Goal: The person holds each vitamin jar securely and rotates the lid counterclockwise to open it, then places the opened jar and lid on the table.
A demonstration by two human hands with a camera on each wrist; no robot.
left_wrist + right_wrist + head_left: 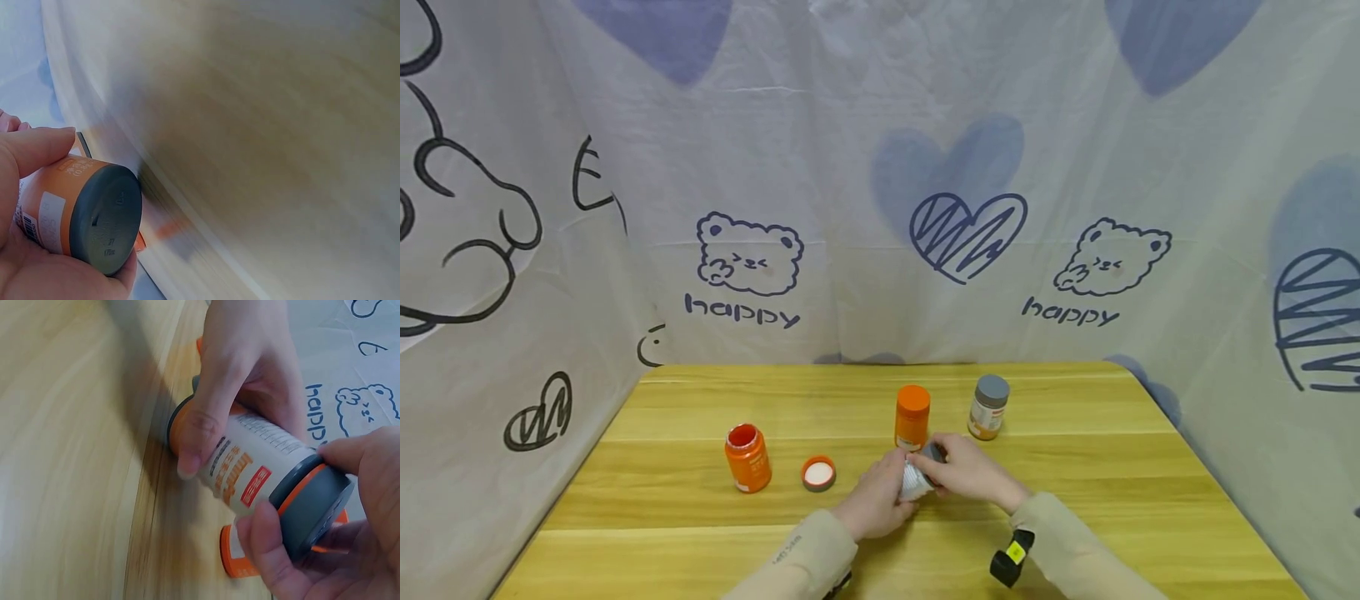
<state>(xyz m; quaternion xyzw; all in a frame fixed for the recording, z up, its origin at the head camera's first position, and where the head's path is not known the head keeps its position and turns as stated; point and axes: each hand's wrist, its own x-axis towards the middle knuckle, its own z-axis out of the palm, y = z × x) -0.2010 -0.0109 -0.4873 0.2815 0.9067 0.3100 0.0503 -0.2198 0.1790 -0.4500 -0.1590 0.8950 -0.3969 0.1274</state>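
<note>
Nearest you, your beige sleeves [1078, 542] reach over the table [1150, 508]. Your left hand [877, 497] grips the body of a white-and-orange jar [914, 482], tilted near the middle; your right hand [972, 469] holds its grey lid [319, 515] between thumb and fingers, the lid end pointing far right. To the left lies an upturned loose cap [818, 473], and further left stands an uncapped orange bottle [748, 462]. Just beyond your hands you have an orange-capped bottle [913, 417], with a grey-capped jar [988, 408] to its right. Farthest hangs a patterned cloth [850, 167].
</note>
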